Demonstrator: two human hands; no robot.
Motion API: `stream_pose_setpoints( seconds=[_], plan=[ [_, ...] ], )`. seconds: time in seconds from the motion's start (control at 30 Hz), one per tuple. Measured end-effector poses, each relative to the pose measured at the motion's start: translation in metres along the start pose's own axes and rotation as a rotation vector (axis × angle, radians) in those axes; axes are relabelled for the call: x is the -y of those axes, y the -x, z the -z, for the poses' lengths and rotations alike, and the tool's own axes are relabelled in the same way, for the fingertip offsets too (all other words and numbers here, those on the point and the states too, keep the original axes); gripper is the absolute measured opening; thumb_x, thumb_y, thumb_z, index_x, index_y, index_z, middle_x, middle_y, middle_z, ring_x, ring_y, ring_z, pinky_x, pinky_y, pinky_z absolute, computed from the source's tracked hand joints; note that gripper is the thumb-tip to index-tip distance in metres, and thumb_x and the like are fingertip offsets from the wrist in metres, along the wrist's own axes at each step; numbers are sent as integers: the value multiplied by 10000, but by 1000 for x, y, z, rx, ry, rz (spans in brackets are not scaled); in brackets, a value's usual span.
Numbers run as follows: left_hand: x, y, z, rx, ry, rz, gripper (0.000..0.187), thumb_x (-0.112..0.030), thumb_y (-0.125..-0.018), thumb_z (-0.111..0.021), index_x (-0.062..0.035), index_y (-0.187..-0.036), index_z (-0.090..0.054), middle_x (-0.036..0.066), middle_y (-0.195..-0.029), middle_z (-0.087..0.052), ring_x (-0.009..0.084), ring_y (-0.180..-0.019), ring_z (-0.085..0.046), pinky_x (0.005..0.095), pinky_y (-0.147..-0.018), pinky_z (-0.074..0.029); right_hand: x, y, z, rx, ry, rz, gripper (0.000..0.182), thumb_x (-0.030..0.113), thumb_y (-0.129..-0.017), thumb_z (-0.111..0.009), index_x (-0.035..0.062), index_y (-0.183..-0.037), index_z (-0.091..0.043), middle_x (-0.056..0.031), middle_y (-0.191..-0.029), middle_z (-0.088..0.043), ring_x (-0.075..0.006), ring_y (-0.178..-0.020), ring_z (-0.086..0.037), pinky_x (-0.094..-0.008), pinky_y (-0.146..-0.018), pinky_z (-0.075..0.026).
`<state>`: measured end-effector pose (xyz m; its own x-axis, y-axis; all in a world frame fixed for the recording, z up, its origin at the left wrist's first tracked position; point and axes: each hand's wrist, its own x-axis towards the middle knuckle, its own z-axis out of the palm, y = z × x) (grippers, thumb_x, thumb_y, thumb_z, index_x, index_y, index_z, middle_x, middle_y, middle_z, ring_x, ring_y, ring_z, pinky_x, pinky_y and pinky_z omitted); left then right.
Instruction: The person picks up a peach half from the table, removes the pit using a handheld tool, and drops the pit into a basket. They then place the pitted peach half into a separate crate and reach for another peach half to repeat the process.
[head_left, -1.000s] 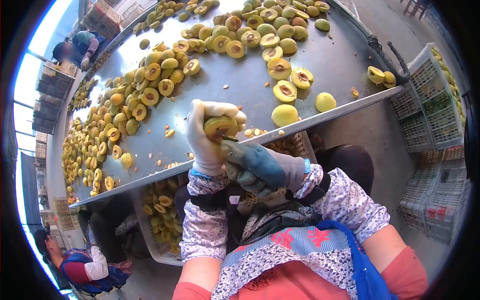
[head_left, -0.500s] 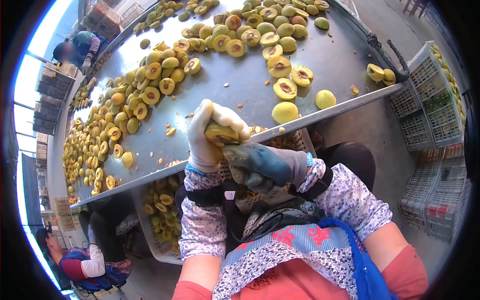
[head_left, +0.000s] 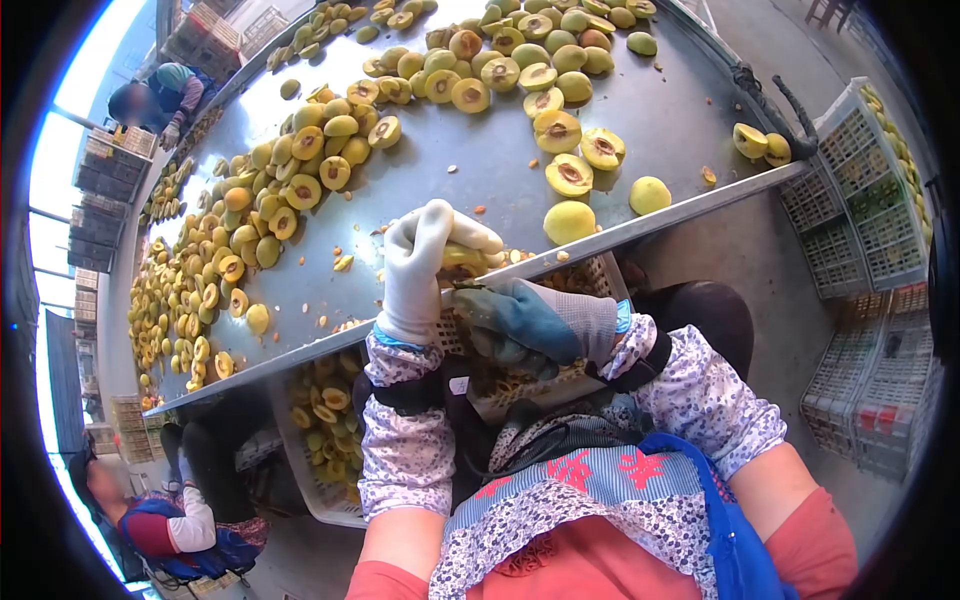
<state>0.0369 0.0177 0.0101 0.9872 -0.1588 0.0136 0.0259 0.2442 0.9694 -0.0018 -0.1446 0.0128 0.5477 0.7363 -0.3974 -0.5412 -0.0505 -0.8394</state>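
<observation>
My left hand (head_left: pixel 415 262), in a white glove, is closed around a yellow-green halved peach (head_left: pixel 462 260) above the table's near edge. Just below it, my right hand (head_left: pixel 525 322) wears a blue-grey coated glove. Its fingers are curled close under the fruit, and whatever they grip is hidden. Peach halves (head_left: pixel 570 175) with brown stones or hollows lie cut side up beyond my hands. Beside them rest a rounded yellow peach piece (head_left: pixel 569 223) and another piece (head_left: pixel 650 196).
The metal table (head_left: pixel 440 190) carries heaps of peach halves and scattered stone bits. Beneath its edge, a crate (head_left: pixel 290 450) of halves stands left of a basket (head_left: pixel 500 400) near my lap. Stacked crates (head_left: pixel 860 200) stand right. Two people (head_left: pixel 165 100) (head_left: pixel 185 530) sit at left.
My left hand has turned, so its back shows more and the peach half shows less. My right hand has shifted slightly and remains close beneath.
</observation>
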Motion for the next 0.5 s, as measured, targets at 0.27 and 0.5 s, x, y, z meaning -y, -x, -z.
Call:
stream_pose_setpoints(
  seconds=[0.27, 0.5],
  plan=[
    [-2, 5, -16, -98, 136, 11, 506, -338, -1028, -426, 24, -759, -657, 164, -746, -703, 218, -614, -679, 313, -595, -565, -8, 1, 2, 169, -331, -139, 523, 616, -987, -444, 138, -783, -512, 55, -534, -380, -56, -372, -308, -221, -336, -265],
    [10, 3, -24, -128, 469, 89, 451, -366, -1029, -427, -44, -776, -617, 127, -686, -644, 254, -587, -632, 360, -566, -539, -4, 3, 5, 99, -208, -95, 488, 546, -995, -482, 96, -820, -553, 22, -551, -438, -73, -427, -410, -229, -399, -348]
  ],
)
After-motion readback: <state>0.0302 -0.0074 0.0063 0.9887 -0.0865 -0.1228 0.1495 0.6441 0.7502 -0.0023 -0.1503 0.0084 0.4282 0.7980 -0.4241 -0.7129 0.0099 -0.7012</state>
